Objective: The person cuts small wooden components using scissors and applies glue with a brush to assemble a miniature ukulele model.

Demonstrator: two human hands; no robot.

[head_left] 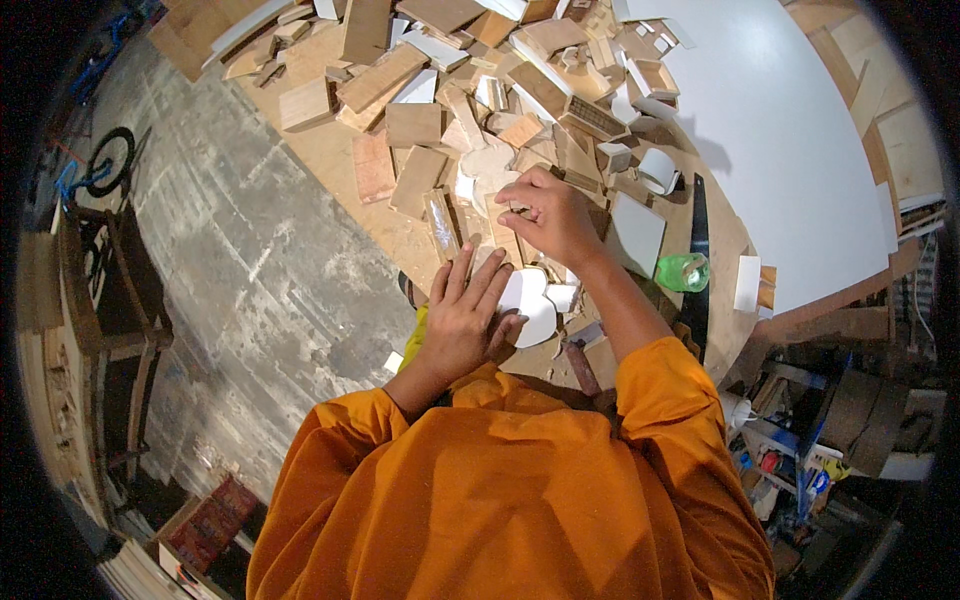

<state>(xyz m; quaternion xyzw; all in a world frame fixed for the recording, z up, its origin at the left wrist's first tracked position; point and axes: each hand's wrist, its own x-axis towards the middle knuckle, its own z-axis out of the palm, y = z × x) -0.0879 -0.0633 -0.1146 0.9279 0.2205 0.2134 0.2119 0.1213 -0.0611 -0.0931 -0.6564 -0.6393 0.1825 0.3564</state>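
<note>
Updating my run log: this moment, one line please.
left hand: outstretched, by white curved piece | right hand: curled, by wood scraps

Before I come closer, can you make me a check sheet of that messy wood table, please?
Surface: tan table, strewn with wood.
Job's things: white scalloped piece beside the left hand.
Clutter: heaped wood offcuts, a green bottle, a white roll-shaped thing.
Grips: left hand spread open; right hand curled, cannot tell if it pinches anything.
Cables: none clearly made out.
Surroundings: grey floor left, large white panel right.
</note>
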